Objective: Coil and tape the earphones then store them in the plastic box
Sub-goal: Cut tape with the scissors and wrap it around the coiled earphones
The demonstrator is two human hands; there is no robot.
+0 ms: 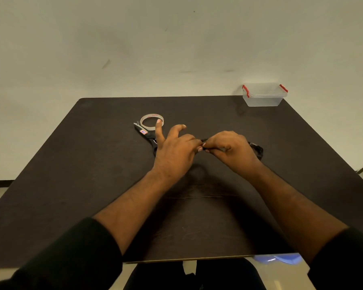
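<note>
A dark brown table [92, 164] fills most of the head view, its near edge partly hidden by the person's black sleeves and forearms. At its far right corner stands the clear plastic box [262, 97], lid on, with red clips at both ends; whether the clips are latched is too small to tell. Near the table's middle the left hand [174, 151] has its forefinger and another finger stretched out forward, while its thumb and remaining fingers meet the right hand at the black earphones [257, 148]; the exact pinch is hidden behind its knuckles. The right hand [228, 146] is curled down over the earphones, fingertips pinching the cord, and covers most of them, so only a dark bunch shows past its right side and a short bit between the two hands; whether the cord is coiled or taped cannot be made out. Black scissors [144, 132] lie just left of the left hand, handles hidden under it. A thin roll of clear tape [152, 122] lies touching the scissors' blades, partly behind the raised forefinger.
</note>
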